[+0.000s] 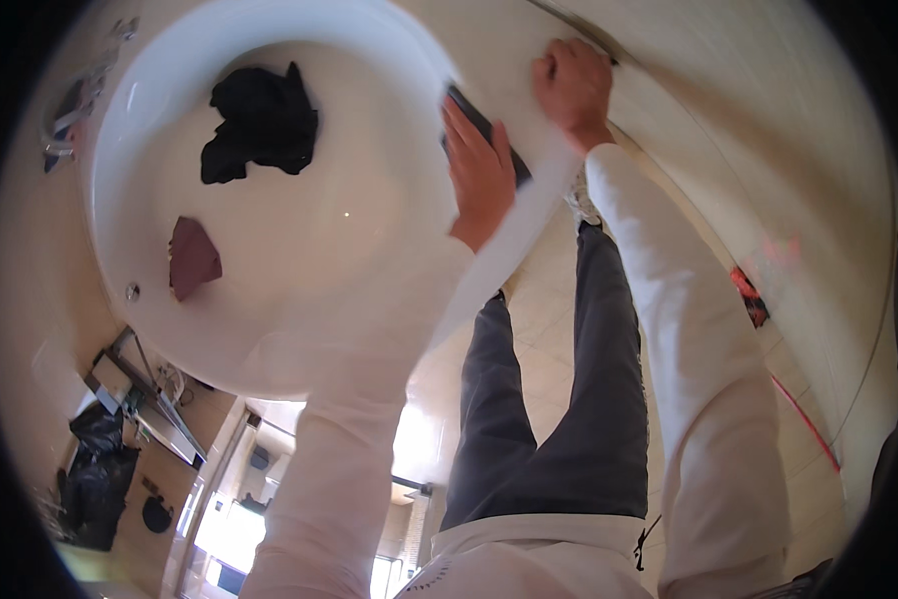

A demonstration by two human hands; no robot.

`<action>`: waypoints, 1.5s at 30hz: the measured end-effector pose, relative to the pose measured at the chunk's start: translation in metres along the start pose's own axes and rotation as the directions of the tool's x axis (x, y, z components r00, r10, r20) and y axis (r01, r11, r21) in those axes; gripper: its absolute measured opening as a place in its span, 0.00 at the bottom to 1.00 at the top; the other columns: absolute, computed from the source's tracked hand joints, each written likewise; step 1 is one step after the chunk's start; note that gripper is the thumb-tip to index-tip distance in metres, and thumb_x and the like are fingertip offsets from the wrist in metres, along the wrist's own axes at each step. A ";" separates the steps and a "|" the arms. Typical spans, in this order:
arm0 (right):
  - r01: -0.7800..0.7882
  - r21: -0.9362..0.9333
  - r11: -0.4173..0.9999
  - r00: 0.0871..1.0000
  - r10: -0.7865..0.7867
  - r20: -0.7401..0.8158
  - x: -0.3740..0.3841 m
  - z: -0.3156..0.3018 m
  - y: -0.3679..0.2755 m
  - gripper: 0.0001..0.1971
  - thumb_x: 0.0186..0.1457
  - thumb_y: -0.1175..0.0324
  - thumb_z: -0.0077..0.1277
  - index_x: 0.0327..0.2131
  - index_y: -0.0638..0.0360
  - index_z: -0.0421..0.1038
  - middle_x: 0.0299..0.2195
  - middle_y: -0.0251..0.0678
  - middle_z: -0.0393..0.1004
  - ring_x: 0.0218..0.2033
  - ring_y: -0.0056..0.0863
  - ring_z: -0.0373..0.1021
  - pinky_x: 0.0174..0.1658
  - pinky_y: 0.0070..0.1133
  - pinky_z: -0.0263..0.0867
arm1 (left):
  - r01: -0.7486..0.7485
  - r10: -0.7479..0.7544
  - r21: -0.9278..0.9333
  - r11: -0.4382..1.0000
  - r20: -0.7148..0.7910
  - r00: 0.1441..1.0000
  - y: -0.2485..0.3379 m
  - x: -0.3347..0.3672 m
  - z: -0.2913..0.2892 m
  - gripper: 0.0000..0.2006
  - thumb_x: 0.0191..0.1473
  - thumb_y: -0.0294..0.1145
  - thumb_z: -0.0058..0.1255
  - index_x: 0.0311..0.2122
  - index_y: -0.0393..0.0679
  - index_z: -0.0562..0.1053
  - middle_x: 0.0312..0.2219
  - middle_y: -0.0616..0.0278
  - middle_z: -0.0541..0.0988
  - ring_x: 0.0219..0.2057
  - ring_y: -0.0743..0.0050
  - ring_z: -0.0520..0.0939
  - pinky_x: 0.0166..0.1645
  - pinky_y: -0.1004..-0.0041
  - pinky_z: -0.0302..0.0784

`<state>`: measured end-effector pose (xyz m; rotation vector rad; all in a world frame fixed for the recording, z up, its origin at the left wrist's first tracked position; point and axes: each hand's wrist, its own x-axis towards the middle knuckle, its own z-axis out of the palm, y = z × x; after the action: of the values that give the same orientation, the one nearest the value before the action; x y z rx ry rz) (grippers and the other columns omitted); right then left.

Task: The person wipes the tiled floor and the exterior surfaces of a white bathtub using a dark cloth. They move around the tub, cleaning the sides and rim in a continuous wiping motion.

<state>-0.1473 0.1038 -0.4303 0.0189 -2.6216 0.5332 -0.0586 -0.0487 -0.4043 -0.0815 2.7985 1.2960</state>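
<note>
My left hand (481, 185) lies over a dark, flat, oblong pad (485, 120) on the rim of a white bathtub (419, 40). Its fingers stretch along the pad and the thumb rests towards the pad's right side. Farther right, past the tub's rim, my right hand (575, 85) is closed with its fingers curled; whatever may be inside it is hidden. Inside the tub lie a crumpled black cloth (261, 122) and, nearer to me, a small maroon piece (194, 258) that looks like folded cloth.
A chrome tap (59, 148) is at the far left of the tub. My legs (569, 429) stand beside the tub on a tiled floor. A pale wall (769, 130) curves along the right, with a red-and-black item (749, 297) low down. Black bags (99, 479) lie lower left.
</note>
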 end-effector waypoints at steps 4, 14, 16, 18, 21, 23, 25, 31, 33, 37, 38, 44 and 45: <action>0.033 -0.019 0.999 0.999 -0.032 0.038 -0.007 -0.002 0.012 0.05 0.47 0.67 0.50 0.22 0.53 0.67 0.23 0.35 0.67 0.30 0.38 0.68 0.35 0.36 0.60 | 0.021 -0.020 0.001 1.000 0.190 0.982 -0.019 -0.088 -0.021 0.35 0.63 0.37 0.45 0.64 0.23 0.47 0.61 0.26 0.54 0.63 0.28 0.57 0.66 0.51 0.56; 0.018 -0.028 0.999 0.995 -0.015 0.099 -0.005 -0.004 0.013 0.04 0.46 0.68 0.50 0.22 0.52 0.66 0.23 0.33 0.67 0.28 0.37 0.67 0.33 0.35 0.59 | 0.136 -0.217 0.210 0.968 0.435 0.874 -0.113 -0.197 -0.127 0.27 0.63 0.37 0.42 0.63 0.36 0.58 0.61 0.44 0.62 0.62 0.43 0.62 0.64 0.57 0.59; 0.045 -0.024 0.999 0.998 -0.043 0.052 -0.005 -0.003 0.014 0.04 0.46 0.68 0.50 0.22 0.52 0.66 0.23 0.33 0.66 0.28 0.37 0.67 0.32 0.35 0.59 | 0.207 -0.290 0.228 0.951 0.436 0.852 -0.119 -0.198 -0.130 0.25 0.64 0.37 0.38 0.63 0.37 0.59 0.60 0.45 0.65 0.61 0.45 0.64 0.64 0.58 0.59; 0.058 -0.021 0.998 0.998 -0.058 0.024 -0.007 -0.002 0.018 0.04 0.45 0.69 0.50 0.22 0.52 0.66 0.22 0.33 0.66 0.27 0.37 0.66 0.32 0.35 0.59 | 0.282 -0.355 0.226 0.932 0.425 0.833 -0.125 -0.197 -0.124 0.23 0.66 0.39 0.33 0.62 0.39 0.62 0.59 0.46 0.67 0.61 0.47 0.65 0.65 0.60 0.58; 0.033 0.001 0.999 0.999 -0.033 0.019 -0.008 -0.001 0.013 0.04 0.44 0.69 0.51 0.21 0.52 0.66 0.22 0.33 0.66 0.26 0.37 0.66 0.31 0.34 0.59 | 0.332 -0.440 0.316 0.889 0.387 0.810 -0.128 -0.186 -0.100 0.21 0.66 0.34 0.29 0.61 0.42 0.62 0.55 0.51 0.70 0.57 0.49 0.70 0.59 0.58 0.65; 0.016 0.037 0.999 1.000 -0.016 0.002 -0.005 0.000 0.006 0.05 0.43 0.69 0.51 0.20 0.52 0.66 0.21 0.32 0.65 0.26 0.36 0.66 0.31 0.34 0.59 | 0.337 -0.457 0.351 0.874 0.352 0.817 -0.125 -0.166 -0.077 0.21 0.65 0.32 0.29 0.62 0.44 0.61 0.52 0.55 0.73 0.53 0.50 0.73 0.54 0.57 0.71; 0.011 0.098 0.995 1.000 -0.009 -0.025 0.008 0.008 -0.016 0.05 0.43 0.69 0.52 0.20 0.52 0.66 0.20 0.32 0.65 0.26 0.35 0.66 0.31 0.33 0.59 | 0.114 -0.208 0.355 0.928 0.238 0.949 -0.168 -0.157 -0.038 0.22 0.66 0.31 0.27 0.63 0.40 0.58 0.59 0.49 0.67 0.58 0.48 0.68 0.59 0.57 0.68; -0.003 0.080 0.997 1.000 0.004 -0.021 0.000 -0.002 0.001 0.06 0.44 0.68 0.53 0.19 0.52 0.66 0.19 0.29 0.65 0.22 0.32 0.65 0.31 0.31 0.58 | 0.694 -0.372 -0.691 0.203 0.601 0.707 -0.107 0.045 0.014 0.44 0.59 0.72 0.28 0.69 0.46 0.49 0.66 0.61 0.55 0.66 0.65 0.56 0.68 0.67 0.53; -0.011 0.066 0.998 1.000 0.011 0.001 -0.001 0.000 0.001 0.06 0.45 0.68 0.53 0.19 0.52 0.66 0.19 0.29 0.65 0.22 0.32 0.65 0.31 0.31 0.58 | 0.635 -0.362 -0.742 0.217 0.543 0.758 -0.126 0.094 0.025 0.46 0.59 0.72 0.29 0.70 0.47 0.41 0.68 0.61 0.49 0.67 0.63 0.52 0.69 0.63 0.50; -0.051 0.032 0.998 0.998 0.050 0.034 -0.011 -0.010 0.008 0.06 0.46 0.71 0.53 0.21 0.54 0.66 0.20 0.29 0.66 0.24 0.33 0.66 0.33 0.30 0.60 | 0.625 -0.360 -0.703 0.341 0.516 0.777 -0.129 0.122 0.036 0.46 0.60 0.70 0.28 0.70 0.44 0.37 0.70 0.59 0.43 0.70 0.61 0.45 0.71 0.62 0.42; -0.045 0.035 0.998 0.999 0.044 0.029 -0.012 -0.012 0.009 0.05 0.47 0.70 0.52 0.22 0.53 0.67 0.20 0.29 0.66 0.24 0.33 0.66 0.33 0.30 0.60 | 0.607 -0.345 -0.686 0.402 0.501 0.794 -0.130 0.106 0.038 0.45 0.61 0.68 0.28 0.70 0.43 0.38 0.70 0.57 0.42 0.70 0.60 0.44 0.71 0.63 0.39; -0.016 0.107 0.994 0.999 0.012 0.039 0.011 0.013 -0.023 0.04 0.49 0.69 0.51 0.23 0.52 0.68 0.21 0.30 0.67 0.25 0.35 0.67 0.34 0.32 0.60 | 0.213 -0.191 -0.058 0.975 0.256 0.948 -0.200 -0.046 0.018 0.34 0.69 0.50 0.25 0.69 0.35 0.40 0.70 0.47 0.40 0.71 0.52 0.40 0.72 0.61 0.34; -0.044 0.035 0.998 0.996 0.042 0.076 -0.012 0.001 0.008 0.04 0.49 0.68 0.50 0.24 0.52 0.68 0.21 0.30 0.67 0.25 0.35 0.67 0.34 0.32 0.60 | 0.365 -0.273 -0.134 0.921 0.444 0.853 -0.163 -0.088 0.016 0.33 0.69 0.48 0.25 0.69 0.35 0.40 0.69 0.47 0.41 0.71 0.50 0.40 0.72 0.60 0.34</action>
<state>-0.1380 0.1094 -0.4395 -0.0061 -2.6904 0.6058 0.0416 -0.1402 -0.5322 -0.2398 2.1685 1.3346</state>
